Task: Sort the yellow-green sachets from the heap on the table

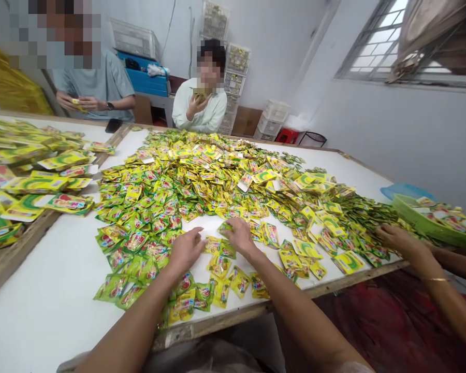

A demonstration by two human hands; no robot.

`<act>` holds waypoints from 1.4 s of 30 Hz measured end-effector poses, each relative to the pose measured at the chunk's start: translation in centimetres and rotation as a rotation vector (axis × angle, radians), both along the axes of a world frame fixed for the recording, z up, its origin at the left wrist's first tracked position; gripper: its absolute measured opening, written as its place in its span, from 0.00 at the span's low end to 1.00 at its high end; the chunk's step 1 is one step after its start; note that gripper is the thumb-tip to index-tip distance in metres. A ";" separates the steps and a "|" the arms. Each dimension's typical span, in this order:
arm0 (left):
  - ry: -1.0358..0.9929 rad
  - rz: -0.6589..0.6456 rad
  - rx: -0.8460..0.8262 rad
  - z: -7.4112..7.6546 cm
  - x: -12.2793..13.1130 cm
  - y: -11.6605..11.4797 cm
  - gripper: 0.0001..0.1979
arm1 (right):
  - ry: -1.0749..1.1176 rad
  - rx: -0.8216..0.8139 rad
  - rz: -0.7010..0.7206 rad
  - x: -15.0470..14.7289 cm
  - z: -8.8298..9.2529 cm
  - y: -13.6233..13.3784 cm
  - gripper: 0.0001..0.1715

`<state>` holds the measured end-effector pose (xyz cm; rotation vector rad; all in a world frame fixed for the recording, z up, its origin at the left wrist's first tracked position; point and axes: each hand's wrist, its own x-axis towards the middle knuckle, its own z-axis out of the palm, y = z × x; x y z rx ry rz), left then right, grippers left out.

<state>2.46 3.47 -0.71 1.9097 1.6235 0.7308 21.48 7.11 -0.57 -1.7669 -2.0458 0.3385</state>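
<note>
My left hand (187, 250) hovers low over the white table (27, 316), its fingers loosely bent and slightly apart, with nothing visible in them. Just to the right is my right hand (239, 237), its fingertips closed on a small green candy packet (226, 227). Below and between both hands lie several yellow packets (219, 265) with fruit pictures. Green packets (137, 267) spread out to the left of my left hand. Beyond my hands rises a large heap of mixed yellow and green packets (202, 173).
Flat yellow packs (58, 184) are piled on the left, past a wooden strip (19, 259). A co-worker's hand (406, 241) reaches in at right near a green basket (446, 225) of packs. Two people sit across the table. Plastic crates (270, 119) stand by the wall.
</note>
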 end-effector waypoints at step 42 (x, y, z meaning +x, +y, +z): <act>0.343 -0.716 -0.005 0.2 8.1 -4.3 0.20 | 0.262 -0.160 -0.228 6.4 -1.2 -13.3 0.09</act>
